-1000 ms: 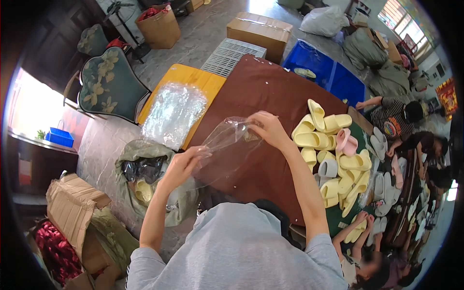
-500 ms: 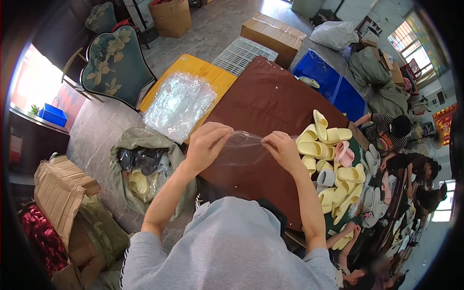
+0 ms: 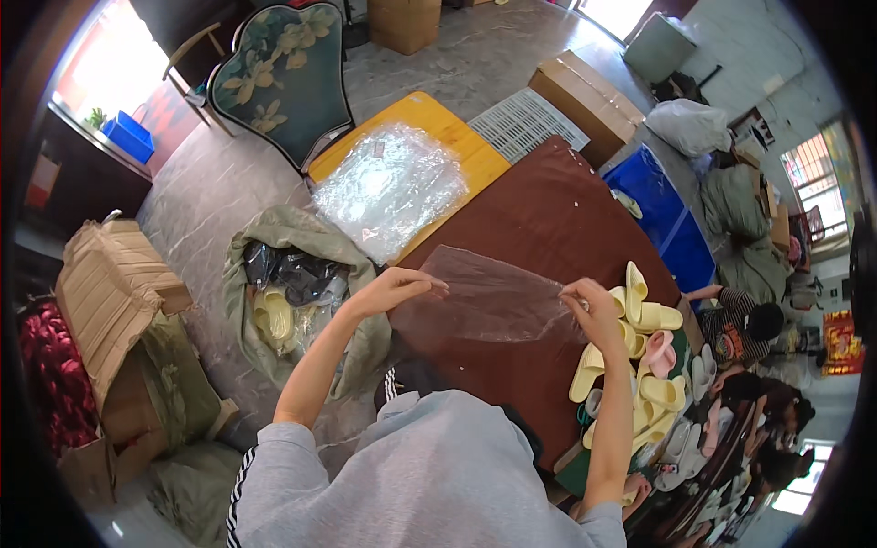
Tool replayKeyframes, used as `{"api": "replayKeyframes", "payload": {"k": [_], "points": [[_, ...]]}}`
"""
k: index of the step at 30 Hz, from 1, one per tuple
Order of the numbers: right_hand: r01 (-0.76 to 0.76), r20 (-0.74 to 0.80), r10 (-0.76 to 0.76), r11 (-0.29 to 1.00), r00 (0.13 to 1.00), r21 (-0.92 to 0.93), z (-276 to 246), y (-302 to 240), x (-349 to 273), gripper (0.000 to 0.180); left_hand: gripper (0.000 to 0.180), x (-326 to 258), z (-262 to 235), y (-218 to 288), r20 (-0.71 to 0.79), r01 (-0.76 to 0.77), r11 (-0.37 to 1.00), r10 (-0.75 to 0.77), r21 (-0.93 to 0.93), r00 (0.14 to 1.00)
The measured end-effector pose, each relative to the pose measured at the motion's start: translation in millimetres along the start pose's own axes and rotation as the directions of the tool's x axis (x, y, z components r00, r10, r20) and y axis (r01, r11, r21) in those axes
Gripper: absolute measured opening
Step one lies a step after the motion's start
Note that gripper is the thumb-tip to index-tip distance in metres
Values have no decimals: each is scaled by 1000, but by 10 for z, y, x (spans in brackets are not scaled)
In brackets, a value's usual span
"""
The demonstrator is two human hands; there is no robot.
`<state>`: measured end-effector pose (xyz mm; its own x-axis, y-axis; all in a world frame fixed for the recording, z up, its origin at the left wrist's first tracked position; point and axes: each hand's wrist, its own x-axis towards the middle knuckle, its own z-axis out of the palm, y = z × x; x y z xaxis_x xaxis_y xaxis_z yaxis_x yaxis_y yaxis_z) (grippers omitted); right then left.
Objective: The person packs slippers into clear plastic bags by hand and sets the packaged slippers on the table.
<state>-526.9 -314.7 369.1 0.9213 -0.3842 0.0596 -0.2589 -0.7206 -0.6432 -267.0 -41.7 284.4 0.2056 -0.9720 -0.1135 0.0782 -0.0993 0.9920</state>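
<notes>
A clear plastic bag (image 3: 498,297) is spread flat between my two hands above the brown tabletop (image 3: 534,219). My left hand (image 3: 399,290) has its fingers pressed together at the bag's left edge. At the opposite edge, my right hand (image 3: 594,310) pinches the bag by its corner. Just past my right hand lies a heap of pale yellow slippers (image 3: 656,317), with a pink slipper (image 3: 658,353) among them. Ahead of my left hand, a stack of clear plastic bags (image 3: 393,187) rests on a yellow wooden board (image 3: 480,164).
An open green sack (image 3: 365,352) with bagged slippers stands left of the table. Beyond the table are a white slatted crate (image 3: 530,123), a cardboard box (image 3: 585,96) and blue bins (image 3: 671,215). A floral chair (image 3: 283,78) stands far left. Other people work along the right side.
The bag has gone from bunched to spread wide between my hands. My hands are farther apart, the right one lower and farther right. The whole view has shifted.
</notes>
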Motion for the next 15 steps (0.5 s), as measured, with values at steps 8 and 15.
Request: {"api": "replayKeyframes", "payload": {"k": [8, 15], "points": [[66, -300, -109, 986, 948, -150, 367, -411, 773, 38, 35, 199, -1184, -1197, -630, -422, 557, -252, -715, 735], [-140, -46, 140, 990, 989, 6, 993, 43, 386, 30, 30, 537, -2052, -1929, -719, -605, 394, -438, -693, 539]]}}
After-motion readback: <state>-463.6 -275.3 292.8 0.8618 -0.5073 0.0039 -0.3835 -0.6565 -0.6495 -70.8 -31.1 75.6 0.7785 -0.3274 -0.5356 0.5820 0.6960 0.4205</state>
